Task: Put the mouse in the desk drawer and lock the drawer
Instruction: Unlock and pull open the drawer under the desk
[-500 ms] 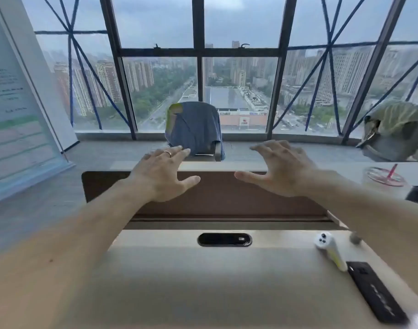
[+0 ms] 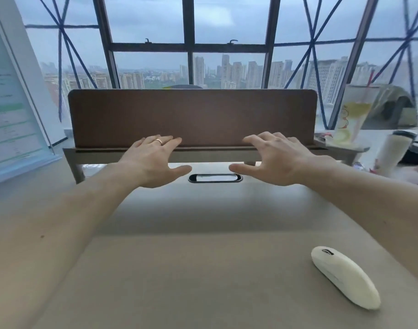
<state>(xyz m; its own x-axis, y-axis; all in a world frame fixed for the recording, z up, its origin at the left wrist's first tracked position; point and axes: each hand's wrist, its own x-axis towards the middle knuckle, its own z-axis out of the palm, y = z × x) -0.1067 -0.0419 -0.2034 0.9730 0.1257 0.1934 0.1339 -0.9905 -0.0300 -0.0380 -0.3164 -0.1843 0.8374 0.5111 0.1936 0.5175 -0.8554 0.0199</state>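
At your 9 o'clock a tilted white board [image 2: 10,110] with green bands of print leans beside the bench [image 2: 179,269]. Your left hand [image 2: 153,162] reaches out at about 11 o'clock, palm down, its grip apart with fingers spread and thumb angled inward, holding nothing; a gold ring [image 2: 159,141] sits on one finger. The fingertips lie just in front of the brown divider panel [image 2: 193,115] that stands upright along the far edge of the bench; whether they touch it you cannot tell. At 12 o'clock, between your two thumbs, a dark oval cable port [image 2: 215,178] is set into the bench top. Your right hand [image 2: 276,160] mirrors the left at about 1 o'clock, palm down, grip apart and empty, fingers slightly curled toward the panel. The white mouse [image 2: 344,276] lies on the bench at your 4 o'clock, near the right forearm but apart from it, well away from both hands, its scroll wheel end pointing away from you. Farther off at 2 o'clock, a clear drink cup with a straw [image 2: 352,115] stands on a neighbouring surface, with a white bottle with a dark cap [image 2: 393,153] just to its right.
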